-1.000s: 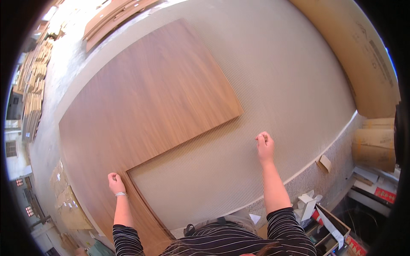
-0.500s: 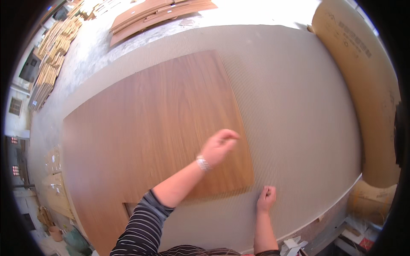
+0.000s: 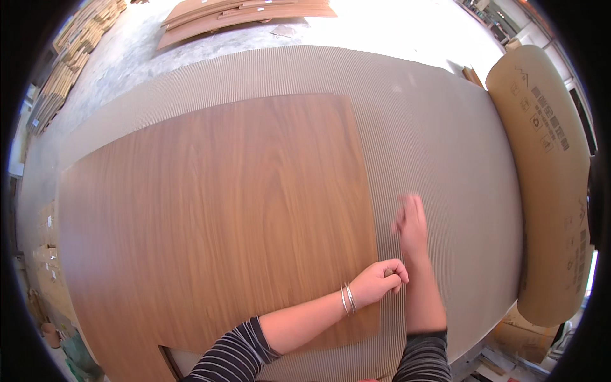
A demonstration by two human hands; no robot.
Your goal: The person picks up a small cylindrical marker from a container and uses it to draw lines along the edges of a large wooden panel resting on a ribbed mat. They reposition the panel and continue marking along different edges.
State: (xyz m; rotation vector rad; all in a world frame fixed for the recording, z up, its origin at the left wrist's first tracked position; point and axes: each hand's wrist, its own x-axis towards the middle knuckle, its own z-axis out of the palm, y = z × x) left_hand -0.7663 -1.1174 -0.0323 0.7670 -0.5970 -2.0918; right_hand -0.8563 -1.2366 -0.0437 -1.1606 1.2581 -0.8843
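Note:
A large brown wood-grain panel (image 3: 216, 210) lies flat on ridged corrugated cardboard (image 3: 452, 172). My left hand (image 3: 380, 280), with silvery bangles at the wrist, hovers by the panel's right edge near its near corner. Its fingers are curled closed, and whatever may be inside them is too small or hidden to name. Just beyond it, over the cardboard to the right of the panel, my right hand (image 3: 412, 223) has its fingers stretched out, somewhat blurred by motion. Nothing shows in the right hand. The left fingertips overlap the right forearm in view.
A big brown cardboard roll (image 3: 541, 191) stands along the right side. Brown boards (image 3: 242, 19) are stacked on the floor at the back, and timber (image 3: 70, 57) is piled at the far left. The panel has a cutout (image 3: 184, 363) at its near edge.
My left hand has moved right and nearer, off the panel's middle to its right edge. My right hand has reached farther forward, its fist opening out. The view has shifted.

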